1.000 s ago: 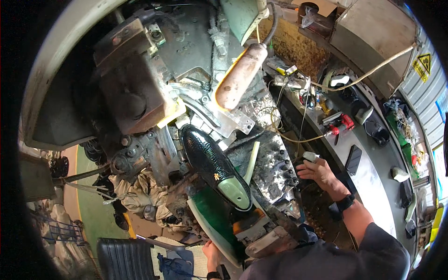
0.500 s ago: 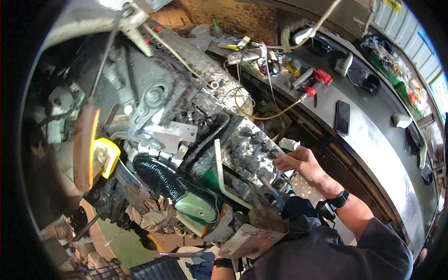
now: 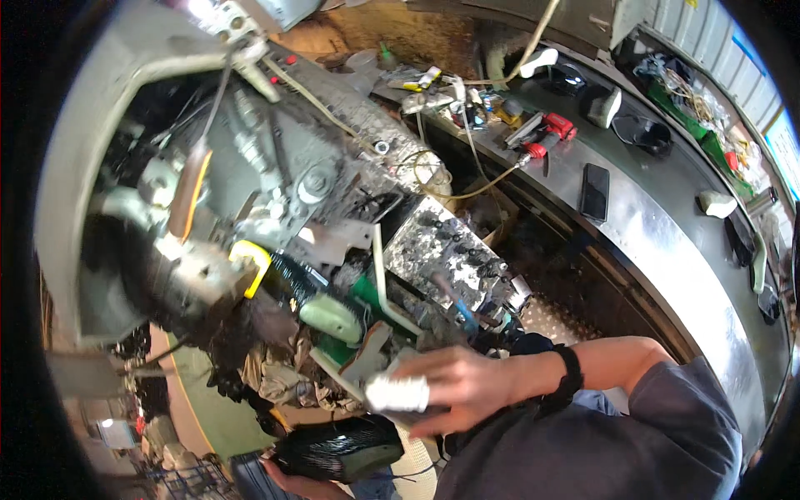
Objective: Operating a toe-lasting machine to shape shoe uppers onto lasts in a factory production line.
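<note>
At the bottom, my left hand (image 3: 296, 483) is closed around a glossy black shoe (image 3: 342, 450) with a grey-green sole. Only part of this hand shows. My right hand (image 3: 467, 379) reaches across just above the shoe, its fingers apart and blurred. What looks like white wrapping (image 3: 398, 393) covers one of its fingers. Beyond that hand, a second black shoe (image 3: 287, 279) with a pale green sole (image 3: 332, 319) sits in the machine. A yellow bracket (image 3: 252, 267) stands against it. A metal block (image 3: 200, 271) is close beside it.
An orange-edged handle (image 3: 190, 196) hangs over the machine at left. A dirty plate with black knobs (image 3: 450, 242) lies right of the shoe. On the curved metal bench stand a red power tool (image 3: 546, 135) and a phone (image 3: 594, 192). A brush-like blue-handled tool (image 3: 462, 312) is near my right arm.
My right hand has swung from the knobbed plate down and left over the lower shoe. My left hand has come into view holding that shoe. The view has shifted slightly.
</note>
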Demonstrator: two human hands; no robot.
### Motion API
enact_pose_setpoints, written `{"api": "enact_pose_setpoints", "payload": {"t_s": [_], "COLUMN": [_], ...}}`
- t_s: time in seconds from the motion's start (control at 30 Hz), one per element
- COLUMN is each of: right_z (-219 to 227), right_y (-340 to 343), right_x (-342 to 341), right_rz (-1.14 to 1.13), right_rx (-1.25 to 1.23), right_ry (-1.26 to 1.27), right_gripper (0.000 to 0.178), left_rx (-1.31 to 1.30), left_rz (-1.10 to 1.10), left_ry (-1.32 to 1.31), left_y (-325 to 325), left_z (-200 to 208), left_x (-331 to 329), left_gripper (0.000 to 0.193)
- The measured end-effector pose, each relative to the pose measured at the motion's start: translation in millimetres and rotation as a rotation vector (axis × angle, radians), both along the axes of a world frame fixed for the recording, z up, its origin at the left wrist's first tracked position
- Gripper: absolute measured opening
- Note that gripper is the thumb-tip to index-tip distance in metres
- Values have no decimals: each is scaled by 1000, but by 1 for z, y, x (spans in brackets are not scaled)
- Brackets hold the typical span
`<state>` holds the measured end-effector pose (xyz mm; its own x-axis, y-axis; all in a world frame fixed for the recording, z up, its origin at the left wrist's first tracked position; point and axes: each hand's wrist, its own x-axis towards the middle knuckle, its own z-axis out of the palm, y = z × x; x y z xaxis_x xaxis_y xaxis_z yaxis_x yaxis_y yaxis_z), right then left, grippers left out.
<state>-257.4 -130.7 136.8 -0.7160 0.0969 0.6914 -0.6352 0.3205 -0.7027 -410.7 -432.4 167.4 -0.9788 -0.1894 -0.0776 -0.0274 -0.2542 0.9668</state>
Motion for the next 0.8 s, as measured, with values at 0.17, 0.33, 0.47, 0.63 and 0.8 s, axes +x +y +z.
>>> {"api": "enact_pose_setpoints", "payload": {"t_s": [0.17,0.33,0.47,0.63,0.8], "right_z": [8,-5,-7,0,3], "right_y": [-33,-26,-17,-11,-27], "right_x": [10,76,145,237,312], "right_rz": [53,-379,-693,-878,-945], "right_rx": [476,472,657,596,-668], "right_ry": [41,23,85,-44,-127], "right_gripper": [65,48,43,46,70], "left_rx": [267,548,641,647,241], "left_rz": [-417,-716,-968,-1247,-1493], "left_ry": [60,45,31,-186,-333], "left_y": [53,145,215,286,345], "left_z": [35,32,14,6,-1], "left_x": [-10,23,61,143,216], "left_gripper": [44,40,45,49,48]}}
